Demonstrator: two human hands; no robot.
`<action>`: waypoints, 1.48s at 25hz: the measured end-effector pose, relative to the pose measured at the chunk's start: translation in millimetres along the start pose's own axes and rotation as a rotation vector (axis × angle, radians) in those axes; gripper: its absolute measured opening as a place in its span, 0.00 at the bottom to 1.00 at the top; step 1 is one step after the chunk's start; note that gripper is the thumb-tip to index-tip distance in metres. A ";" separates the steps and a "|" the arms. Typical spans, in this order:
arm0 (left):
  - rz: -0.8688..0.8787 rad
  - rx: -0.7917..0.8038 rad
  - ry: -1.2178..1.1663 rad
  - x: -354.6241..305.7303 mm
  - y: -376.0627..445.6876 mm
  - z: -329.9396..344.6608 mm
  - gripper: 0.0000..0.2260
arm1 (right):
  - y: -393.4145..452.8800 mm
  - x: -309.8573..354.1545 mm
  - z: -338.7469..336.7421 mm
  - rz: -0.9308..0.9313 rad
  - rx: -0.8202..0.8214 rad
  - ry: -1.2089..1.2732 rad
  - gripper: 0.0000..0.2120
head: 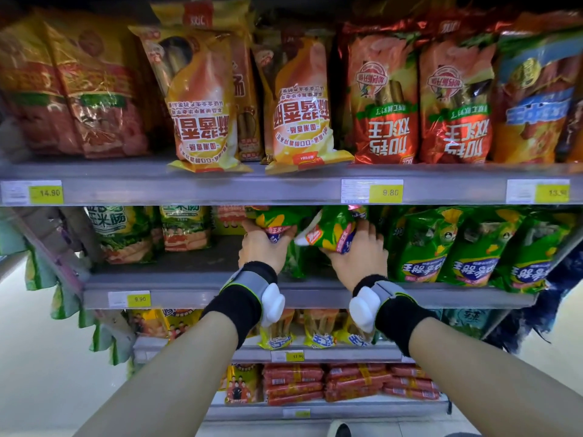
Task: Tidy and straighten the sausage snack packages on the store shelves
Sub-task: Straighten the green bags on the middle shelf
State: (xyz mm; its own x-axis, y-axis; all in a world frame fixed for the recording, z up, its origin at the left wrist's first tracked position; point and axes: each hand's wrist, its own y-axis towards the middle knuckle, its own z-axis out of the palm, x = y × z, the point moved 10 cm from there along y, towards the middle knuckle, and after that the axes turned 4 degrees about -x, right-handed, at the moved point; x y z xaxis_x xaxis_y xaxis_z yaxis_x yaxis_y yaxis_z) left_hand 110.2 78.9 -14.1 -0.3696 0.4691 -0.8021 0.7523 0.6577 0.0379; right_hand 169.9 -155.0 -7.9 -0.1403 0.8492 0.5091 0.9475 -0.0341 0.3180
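Head view: both hands reach into the second shelf (195,280), near the middle of its front edge. Left hand (260,247) has its grip closed on the lower end of a green corn-sausage pack (277,220), which stands roughly upright. Right hand (358,253) has its grip closed on a second green pack (331,230), whose long axis leans toward the left pack, top end toward the shelf's middle. The two packs almost touch. A standing row of green packs (467,247) sits just right of the right hand; bare shelf lies left of the left hand. Judgement: the tilted pack wants turning upright, then seating beside that row; right hand is nearer.
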 end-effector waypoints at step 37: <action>1.000 -0.008 0.453 -131.9 -89.8 -95.6 0.08 | -45.0 141.7 -156.2 -0.724 -0.182 0.092 0.06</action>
State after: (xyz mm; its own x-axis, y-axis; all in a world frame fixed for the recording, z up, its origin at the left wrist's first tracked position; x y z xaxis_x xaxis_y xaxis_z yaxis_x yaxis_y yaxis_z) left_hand 39.3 14.4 145.3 0.2381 0.9646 -0.1135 0.8210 -0.1374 0.5541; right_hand 62.5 -115.4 174.9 -0.7417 0.6448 0.1848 0.5477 0.4231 0.7218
